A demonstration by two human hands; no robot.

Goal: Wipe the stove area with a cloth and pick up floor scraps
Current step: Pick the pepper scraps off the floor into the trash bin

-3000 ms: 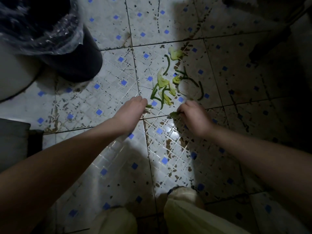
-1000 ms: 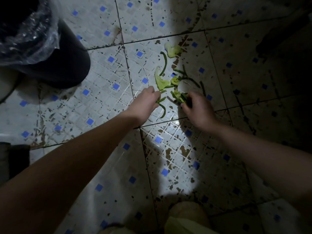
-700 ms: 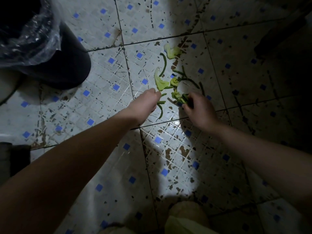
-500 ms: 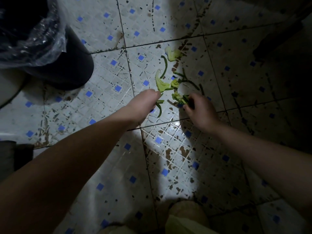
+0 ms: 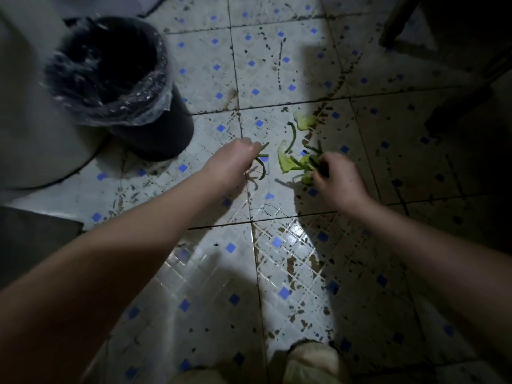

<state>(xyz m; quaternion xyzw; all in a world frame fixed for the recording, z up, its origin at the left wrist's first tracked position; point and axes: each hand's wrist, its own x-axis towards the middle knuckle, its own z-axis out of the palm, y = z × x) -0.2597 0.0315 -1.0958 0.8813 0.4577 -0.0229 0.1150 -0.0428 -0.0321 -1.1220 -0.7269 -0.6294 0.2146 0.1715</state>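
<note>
Left hand (image 5: 235, 162) is curled round a few thin dark-green vegetable strips (image 5: 261, 166), lifted just off the stained white floor tiles with small blue squares (image 5: 210, 261). Right hand (image 5: 339, 180) is clenched on a bunch of green and pale-yellow leafy scraps (image 5: 307, 163), low at the floor. On the tiles beyond lie a curved green strip (image 5: 292, 135) and a pale leaf piece (image 5: 303, 122); a round black bin lined with clear plastic (image 5: 155, 131) stands to the left.

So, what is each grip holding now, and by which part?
The left grip pinches thin green strips by their near ends; the right grip clutches a bunch of leafy scraps at its near end.
</note>
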